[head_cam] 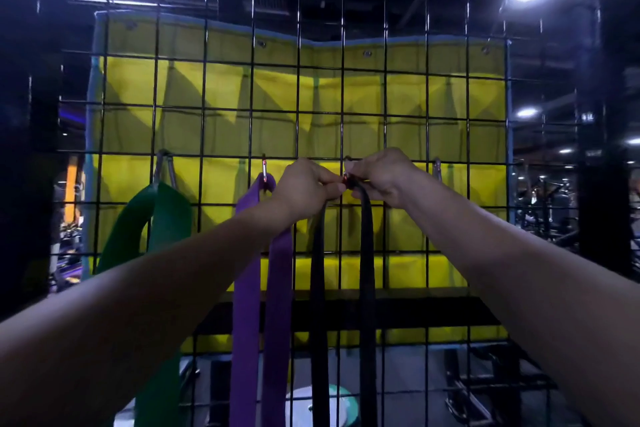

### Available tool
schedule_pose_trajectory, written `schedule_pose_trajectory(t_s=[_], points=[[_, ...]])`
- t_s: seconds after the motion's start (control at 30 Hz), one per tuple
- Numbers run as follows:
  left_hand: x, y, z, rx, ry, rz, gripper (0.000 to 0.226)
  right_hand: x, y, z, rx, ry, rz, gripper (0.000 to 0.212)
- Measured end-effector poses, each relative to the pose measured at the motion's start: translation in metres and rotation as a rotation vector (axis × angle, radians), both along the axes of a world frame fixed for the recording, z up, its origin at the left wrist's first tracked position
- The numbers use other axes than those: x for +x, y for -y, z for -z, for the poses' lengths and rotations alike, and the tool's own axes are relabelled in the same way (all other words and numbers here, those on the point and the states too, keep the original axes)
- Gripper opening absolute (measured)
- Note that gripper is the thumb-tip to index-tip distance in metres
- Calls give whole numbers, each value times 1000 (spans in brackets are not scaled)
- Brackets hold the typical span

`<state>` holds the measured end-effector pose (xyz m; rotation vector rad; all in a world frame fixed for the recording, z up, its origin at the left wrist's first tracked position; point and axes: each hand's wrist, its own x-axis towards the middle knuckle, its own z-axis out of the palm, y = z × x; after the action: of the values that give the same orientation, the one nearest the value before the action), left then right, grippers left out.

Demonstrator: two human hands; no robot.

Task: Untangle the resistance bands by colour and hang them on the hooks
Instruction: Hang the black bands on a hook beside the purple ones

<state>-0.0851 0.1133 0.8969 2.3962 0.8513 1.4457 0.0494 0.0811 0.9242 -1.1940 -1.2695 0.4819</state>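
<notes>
Both arms reach up to the wire grid [405,135]. The left hand [304,185] and right hand [384,177] have their fingers curled, pinching the top of the black band [365,253] at a hook [347,170]; its two strands hang straight down. Just left, the purple band [263,270] hangs from its own hook [264,168], and further left the green band [166,218] hangs too. A yellow sheet [225,87] sits behind the grid
</notes>
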Motion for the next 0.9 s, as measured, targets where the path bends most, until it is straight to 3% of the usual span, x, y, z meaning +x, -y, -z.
schedule_pose_trajectory(t_s=[0.3,0.43,0.63,0.77,0.9], points=[[8,5,12,156,-25,-85,21,-1,6,10,45,-25,25,11],[10,9,21,176,-10,-88,23,4,14,24,114,64,33,23],[12,9,48,97,39,-1,44,3,24,56,187,261,141,46],[10,18,82,210,120,11,52,10,40,91,236,280,275,39],[25,36,125,264,88,101,37,30,65,142,136,252,433,36]])
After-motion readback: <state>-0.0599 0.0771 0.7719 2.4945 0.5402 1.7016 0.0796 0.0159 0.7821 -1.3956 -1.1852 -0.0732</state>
